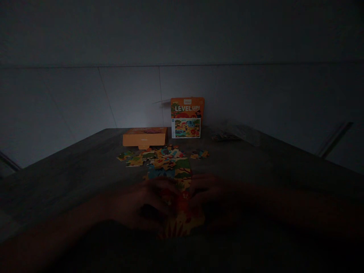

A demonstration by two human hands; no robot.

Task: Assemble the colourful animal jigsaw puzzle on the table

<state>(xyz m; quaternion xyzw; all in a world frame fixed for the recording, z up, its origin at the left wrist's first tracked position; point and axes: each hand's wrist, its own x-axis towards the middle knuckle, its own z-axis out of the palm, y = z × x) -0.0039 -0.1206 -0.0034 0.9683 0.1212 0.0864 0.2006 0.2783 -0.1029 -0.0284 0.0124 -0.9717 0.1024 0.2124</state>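
Note:
A partly joined jigsaw puzzle (184, 222) with orange, yellow and green pictures lies on the table in front of me. My left hand (142, 201) reaches over its left side, thumb apart from the fingers, fingertips touching the pieces. From the other side my right hand (209, 189) rests on the puzzle's right part with its fingers stretched out. The light is very dim, so the fingertips are blurred and any single piece under them is hidden. Loose jigsaw pieces (135, 161) lie heaped just beyond the puzzle.
An orange "LEVEL UP!" puzzle box (186, 108) stands upright at the back, with a white-edged picture card (186, 128) against its front. Left of it lies an orange box (145, 138). A small group of pieces (200, 154) and a clear plastic bag (241, 132) are on the right.

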